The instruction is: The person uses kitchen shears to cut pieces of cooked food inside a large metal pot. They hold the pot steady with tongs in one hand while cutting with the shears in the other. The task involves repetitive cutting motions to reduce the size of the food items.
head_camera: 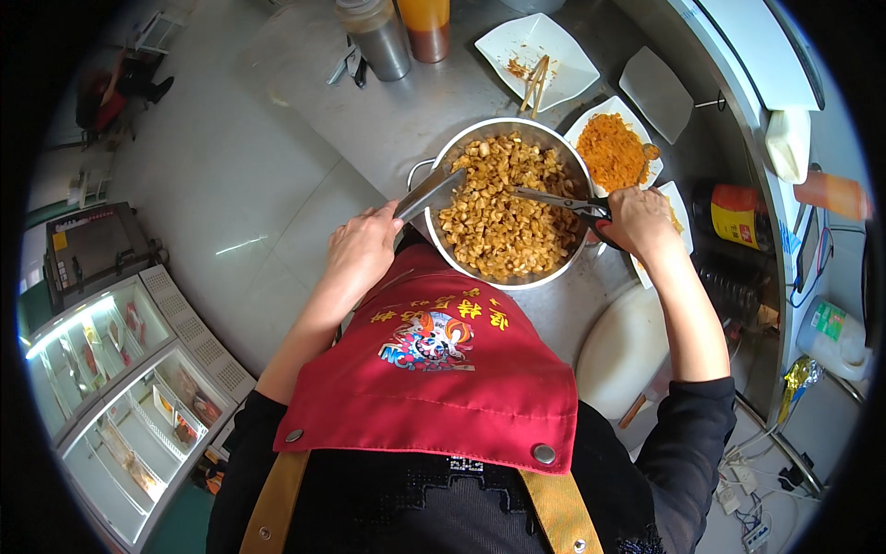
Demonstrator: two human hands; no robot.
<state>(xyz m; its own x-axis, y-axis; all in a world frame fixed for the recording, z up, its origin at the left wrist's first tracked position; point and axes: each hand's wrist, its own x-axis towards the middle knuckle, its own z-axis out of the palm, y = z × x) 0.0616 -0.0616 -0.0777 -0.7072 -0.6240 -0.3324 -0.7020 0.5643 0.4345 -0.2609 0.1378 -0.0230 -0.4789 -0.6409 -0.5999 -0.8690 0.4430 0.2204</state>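
A round metal pot point(446, 253) with loop handles stands before me, filled with small browned, diced food pieces point(502, 228). My left hand point(363, 242) grips metal tongs point(430, 195), whose tips reach over the pot's left side, at the food. Scissors point(554, 199) with dark and red handles are in my right hand point(640, 218); their blades lie over the food near the pot's middle, pointing left. Whether anything is between the blades or the tong tips, I cannot tell.
Right of the pot are a white dish of shredded orange food point(612, 152) and a partly hidden white dish point(682, 201). Behind stand a white plate with chopsticks point(571, 66) and squeeze bottles point(381, 41). Dark bottles point(737, 216) line the right. A person point(114, 97) sits far left.
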